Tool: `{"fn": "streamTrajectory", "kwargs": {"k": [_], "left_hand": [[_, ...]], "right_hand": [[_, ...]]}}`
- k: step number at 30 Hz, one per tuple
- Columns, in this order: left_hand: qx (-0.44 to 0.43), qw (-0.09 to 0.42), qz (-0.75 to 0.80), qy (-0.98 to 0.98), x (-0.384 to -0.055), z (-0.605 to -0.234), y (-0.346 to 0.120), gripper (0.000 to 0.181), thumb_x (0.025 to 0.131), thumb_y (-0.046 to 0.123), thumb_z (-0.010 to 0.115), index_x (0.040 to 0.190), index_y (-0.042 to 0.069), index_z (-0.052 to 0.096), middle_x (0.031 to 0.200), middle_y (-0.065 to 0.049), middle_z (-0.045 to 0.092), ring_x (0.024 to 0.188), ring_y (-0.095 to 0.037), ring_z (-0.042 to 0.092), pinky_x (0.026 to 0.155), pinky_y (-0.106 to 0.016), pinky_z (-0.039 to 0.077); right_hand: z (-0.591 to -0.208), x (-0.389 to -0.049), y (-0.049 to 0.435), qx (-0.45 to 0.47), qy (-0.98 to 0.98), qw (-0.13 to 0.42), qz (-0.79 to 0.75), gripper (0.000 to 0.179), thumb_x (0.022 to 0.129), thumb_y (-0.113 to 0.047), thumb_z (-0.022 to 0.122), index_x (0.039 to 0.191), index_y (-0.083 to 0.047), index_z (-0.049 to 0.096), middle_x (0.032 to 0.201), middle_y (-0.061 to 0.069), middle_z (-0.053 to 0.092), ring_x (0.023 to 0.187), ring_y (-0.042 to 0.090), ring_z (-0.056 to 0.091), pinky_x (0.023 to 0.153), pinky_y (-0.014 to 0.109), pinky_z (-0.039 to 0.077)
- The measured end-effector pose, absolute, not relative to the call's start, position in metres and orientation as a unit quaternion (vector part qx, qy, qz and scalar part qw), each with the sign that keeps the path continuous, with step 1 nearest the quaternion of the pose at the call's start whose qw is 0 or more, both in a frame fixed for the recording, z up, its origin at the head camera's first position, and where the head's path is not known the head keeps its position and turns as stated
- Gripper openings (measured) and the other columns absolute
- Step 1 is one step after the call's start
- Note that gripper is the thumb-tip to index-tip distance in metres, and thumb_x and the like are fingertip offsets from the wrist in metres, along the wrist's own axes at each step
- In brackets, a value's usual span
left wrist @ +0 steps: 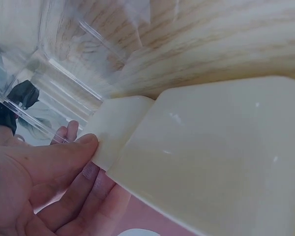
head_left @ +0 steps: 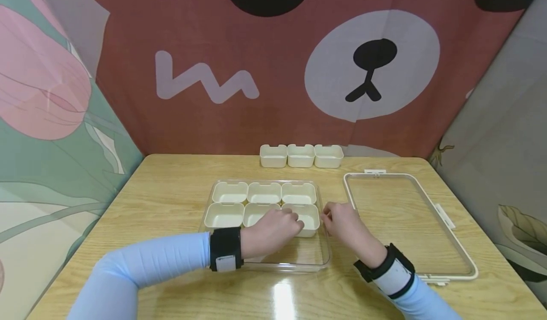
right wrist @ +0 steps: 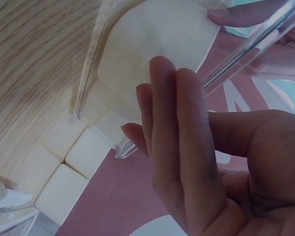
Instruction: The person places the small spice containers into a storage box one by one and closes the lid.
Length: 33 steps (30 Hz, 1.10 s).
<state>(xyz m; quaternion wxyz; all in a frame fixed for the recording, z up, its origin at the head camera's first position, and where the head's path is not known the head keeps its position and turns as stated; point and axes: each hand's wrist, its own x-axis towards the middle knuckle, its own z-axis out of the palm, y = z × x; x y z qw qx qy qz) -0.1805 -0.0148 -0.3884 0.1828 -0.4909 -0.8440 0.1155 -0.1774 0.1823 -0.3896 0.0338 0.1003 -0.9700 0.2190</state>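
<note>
Near the middle of the table lies a clear box with several cream bins in two rows. My left hand reaches over it and pinches the wall of the front-right bin between thumb and fingers. The left wrist view shows the thumb on the outer face of the bin and fingers behind it. Just outside the box's right side is my right hand, its fingers fairly straight and close together, right at the clear wall. Nothing shows in that hand's grasp.
Three more cream bins stand in a row at the table's back edge. To the right lies a clear lid with a white frame and side clips. Printed cloth hangs behind and at both sides.
</note>
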Motion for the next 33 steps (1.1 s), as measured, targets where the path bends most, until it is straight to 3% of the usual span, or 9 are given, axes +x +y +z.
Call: {"fn": "streamTrajectory", "kwargs": {"k": [33], "left_hand": [[-0.484,0.159,0.101,-0.854,-0.1852,-0.3827,-0.0103,0.02,0.071,0.004,0.067,0.085,0.017,0.068,0.076,0.004,0.064,0.063,-0.009,0.054,0.045,-0.021,0.044]], "right_hand": [[-0.388,-0.1773,0.1829,0.104,-0.968,0.041,0.224,0.009,0.085,-0.005,0.064,0.077,0.0,0.065,0.057,0.003,0.061,0.046,0.007,0.052,0.043,0.019,0.042]]}}
